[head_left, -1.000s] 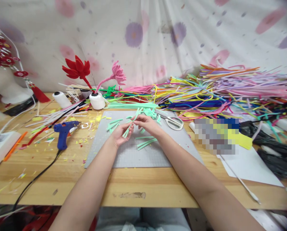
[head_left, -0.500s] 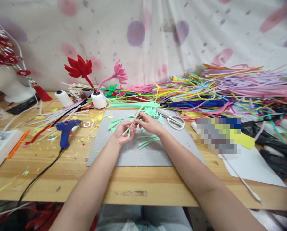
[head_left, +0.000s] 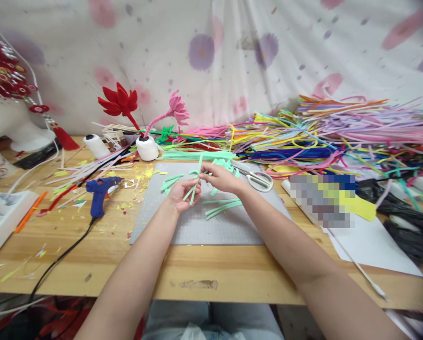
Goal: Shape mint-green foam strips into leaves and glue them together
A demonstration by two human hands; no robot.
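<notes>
Mint-green pipe cleaners are pinched in my left hand, their ends sticking out below the fingers. My right hand meets it at the fingertips, closed on the same crossed pieces; one stem points up between the hands. Both hands hover over a grey cutting mat. On the mat, cut mint pipe cleaners lie under my right wrist, and shorter pieces lie left of my left hand. Behind my right hand are curled mint pieces and scissors, partly hidden.
A blue glue gun with a black cord lies left of the mat. Red and pink pipe-cleaner flowers stand in a white spool. Bundles of coloured pipe cleaners line the back. White paper lies at right.
The upper pipe cleaner stem has swung from a rightward slant to nearly upright between my fingers. My right hand has shifted slightly; the view has moved a little.
</notes>
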